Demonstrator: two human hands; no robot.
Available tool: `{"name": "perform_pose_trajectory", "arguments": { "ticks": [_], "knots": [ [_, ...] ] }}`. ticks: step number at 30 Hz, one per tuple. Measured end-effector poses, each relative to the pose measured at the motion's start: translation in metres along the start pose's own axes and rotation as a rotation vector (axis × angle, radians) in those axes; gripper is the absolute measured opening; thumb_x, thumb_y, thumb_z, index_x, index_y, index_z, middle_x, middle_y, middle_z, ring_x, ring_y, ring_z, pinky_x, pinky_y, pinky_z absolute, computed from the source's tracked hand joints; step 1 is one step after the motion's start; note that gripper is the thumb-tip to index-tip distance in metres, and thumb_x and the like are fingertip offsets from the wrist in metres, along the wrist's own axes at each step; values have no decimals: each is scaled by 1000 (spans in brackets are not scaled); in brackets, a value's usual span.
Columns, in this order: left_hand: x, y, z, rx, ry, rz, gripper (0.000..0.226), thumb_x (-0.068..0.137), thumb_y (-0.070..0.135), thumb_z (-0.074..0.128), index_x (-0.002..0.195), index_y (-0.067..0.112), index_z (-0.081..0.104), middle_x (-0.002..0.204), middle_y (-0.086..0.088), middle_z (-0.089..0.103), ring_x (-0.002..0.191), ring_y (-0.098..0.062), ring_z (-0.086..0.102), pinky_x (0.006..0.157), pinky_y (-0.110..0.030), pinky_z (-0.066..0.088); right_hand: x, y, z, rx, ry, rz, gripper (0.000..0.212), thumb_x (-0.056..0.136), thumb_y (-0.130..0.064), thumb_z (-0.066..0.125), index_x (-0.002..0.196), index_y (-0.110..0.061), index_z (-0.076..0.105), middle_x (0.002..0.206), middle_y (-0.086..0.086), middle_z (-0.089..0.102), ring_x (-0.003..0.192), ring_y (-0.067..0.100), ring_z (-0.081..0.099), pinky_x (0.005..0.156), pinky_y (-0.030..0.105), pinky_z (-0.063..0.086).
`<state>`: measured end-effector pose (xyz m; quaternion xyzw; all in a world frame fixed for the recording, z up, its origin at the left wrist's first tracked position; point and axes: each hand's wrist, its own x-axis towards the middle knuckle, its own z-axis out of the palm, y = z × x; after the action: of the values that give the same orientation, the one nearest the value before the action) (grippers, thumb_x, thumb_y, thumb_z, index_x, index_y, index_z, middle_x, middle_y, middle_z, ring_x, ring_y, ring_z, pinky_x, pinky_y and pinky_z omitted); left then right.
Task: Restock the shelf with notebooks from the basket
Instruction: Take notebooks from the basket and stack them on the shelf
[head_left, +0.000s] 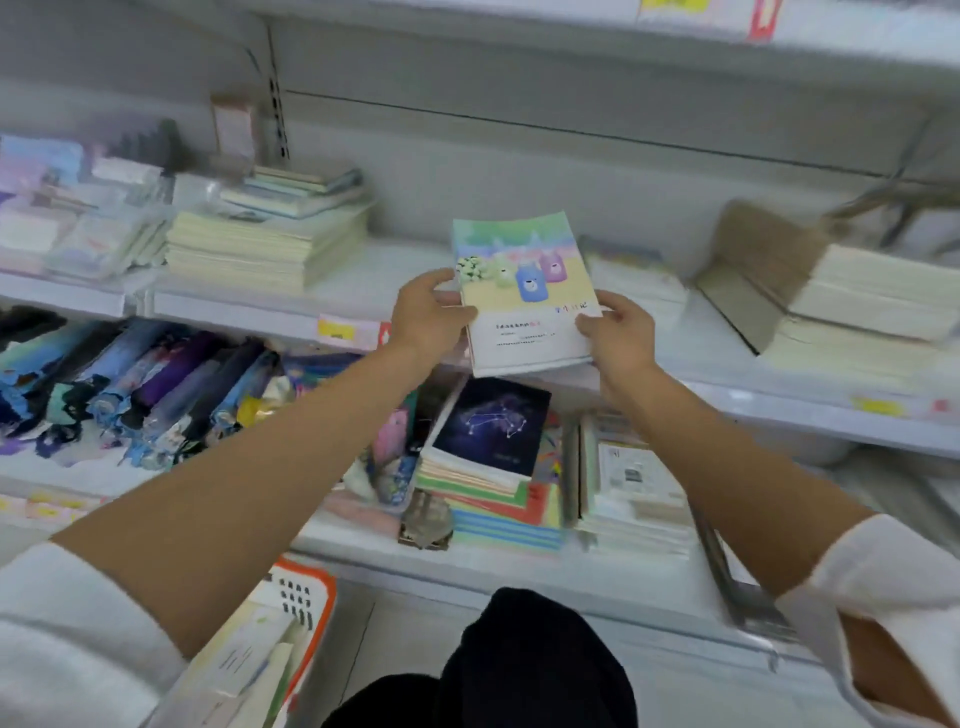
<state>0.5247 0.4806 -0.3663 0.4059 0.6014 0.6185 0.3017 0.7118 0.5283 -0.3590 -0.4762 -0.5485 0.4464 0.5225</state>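
Observation:
Both hands hold a small stack of notebooks (524, 291) with a pastel cover showing cartoon jars, over the front of the middle white shelf (363, 291). My left hand (428, 312) grips its left edge, thumb on top. My right hand (618, 330) grips the lower right corner. The stack's far end reaches over the bare part of the shelf. The white basket with an orange rim (311, 613) sits at the bottom left on the floor, with more notebooks inside.
A cream notebook pile (265, 244) lies left on the same shelf, and tilted cream stacks with a brown cover (831, 306) lie right. The shelf below carries folded umbrellas (130, 395), a dark constellation notebook pile (488, 431) and white booklets (634, 493).

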Motion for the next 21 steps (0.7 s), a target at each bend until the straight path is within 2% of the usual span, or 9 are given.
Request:
{"name": "perform_pose_trajectory", "arguments": {
  "ticks": [3,5,8,11,14,16,19,21],
  "knots": [
    [26,11,45,88,-64,69,47,77,-8,62,121,9,59,88,-9,64,93,-30,66,86,-48,55,33,-4,-31,-17,93,16,30,87,4,56,112,-7,66,94,8,67,78,17,61,65,25,47],
    [41,18,75,121,-79,99,43,77,-5,63,117,11,62,84,-6,61,89,-27,64,87,-44,55,55,-5,-51,-61,143,19,28,86,0,59,113,-6,66,97,6,67,81,16,61,66,21,47],
    [69,25,113,133,-132,116,37,78,-4,63,112,11,63,97,-12,67,88,-26,65,87,-42,54,89,-5,-75,-114,219,25,27,85,-6,64,112,-10,66,91,-1,64,83,14,58,65,17,44],
    [106,28,146,114,-191,113,34,76,-5,62,102,17,62,104,-16,69,90,-28,67,88,-48,54,124,-1,-91,-143,237,6,17,82,-4,66,95,-13,69,78,-3,65,76,14,58,68,20,45],
    [143,28,172,179,-237,104,34,78,-3,61,106,16,63,104,-12,70,96,-31,67,88,-44,54,155,7,-99,-203,252,20,19,80,-5,68,98,-10,72,85,2,68,79,17,61,78,29,48],
    [162,27,186,220,-258,113,35,78,0,60,108,17,64,107,-11,70,101,-33,66,88,-42,54,176,16,-101,-263,253,28,17,79,-8,68,95,-11,74,86,3,71,82,20,64,80,32,51],
    [178,18,203,304,-293,121,33,80,1,60,110,15,66,112,-11,69,103,-32,65,89,-41,54,200,27,-105,-337,253,15,15,82,-9,63,91,-14,74,84,3,71,76,21,63,64,28,51],
    [184,8,209,432,-310,153,23,81,6,63,101,15,69,110,-7,70,102,-29,65,89,-38,53,209,35,-108,-415,229,14,13,84,-13,62,88,-19,73,83,4,71,76,22,64,63,26,49]
  ]
}}
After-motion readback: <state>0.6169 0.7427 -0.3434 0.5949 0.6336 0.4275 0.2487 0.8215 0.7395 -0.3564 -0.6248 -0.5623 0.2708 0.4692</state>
